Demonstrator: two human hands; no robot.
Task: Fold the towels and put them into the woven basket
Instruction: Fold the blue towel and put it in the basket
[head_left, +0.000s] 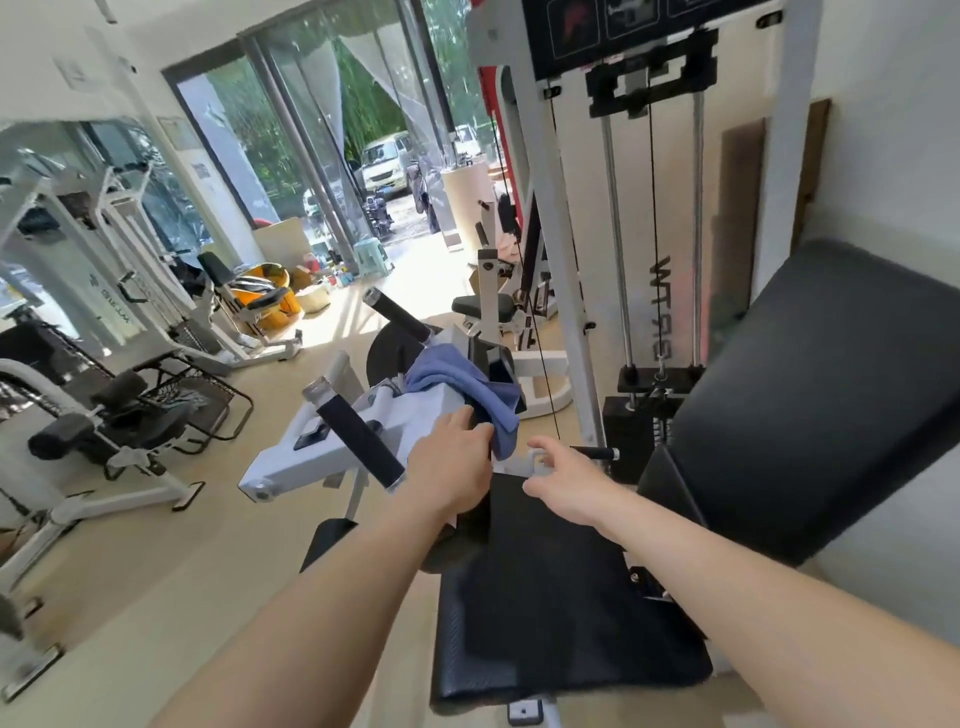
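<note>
A person is showing up bare-armed under the head camera.
The left forearm (322, 587) and right forearm (727, 571) are showing bare along their whole visible length, from the lower picture edge to the wrists. The left grip (452, 457) and right grip (566, 483) are likewise going uncovered, and sunlight is brightening the left forearm's upper side.

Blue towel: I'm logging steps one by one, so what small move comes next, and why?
Probably the right hand pinches the blue towel's hanging corner. The towel lies bunched over the white machine arm, the left hand touching it, the right open just short.
</note>
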